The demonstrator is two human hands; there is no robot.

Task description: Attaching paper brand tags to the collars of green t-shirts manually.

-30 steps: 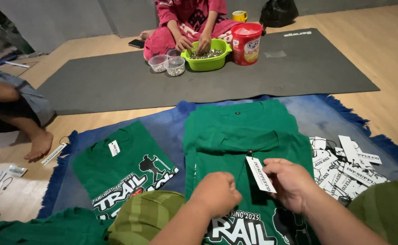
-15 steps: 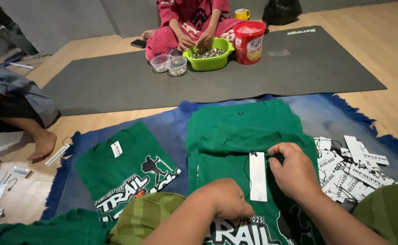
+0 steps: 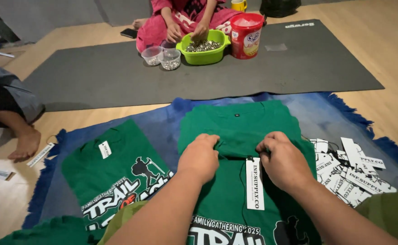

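Both hands pinch the folded edge of a green T-shirt (image 3: 240,131) on a blue rug (image 3: 162,122): left hand (image 3: 200,156) and right hand (image 3: 284,159) clamped on cloth, a white tag (image 3: 254,183) hanging just below the right fingers (image 3: 267,144). Well beyond them, a green basin (image 3: 204,50) holds small metal pieces.

Both shirts green — the middle shirt (image 3: 240,136) plain up top with white print low down, the left shirt (image 3: 113,177) carrying white lettering, a black hiker figure and a touch of orange. Tag (image 3: 254,183) white with black text; tag pile (image 3: 351,170) the same. Blanket (image 3: 162,122) blue, fringed darker at the edge. Mat (image 3: 117,72) grey. Bowl (image 3: 206,52) lime green, full of silvery bits. Tub (image 3: 246,36) red, pale lid. Mug (image 3: 239,4) yellow. Seated person's clothes (image 3: 158,27) pink. Floor (image 3: 389,50) light wood.
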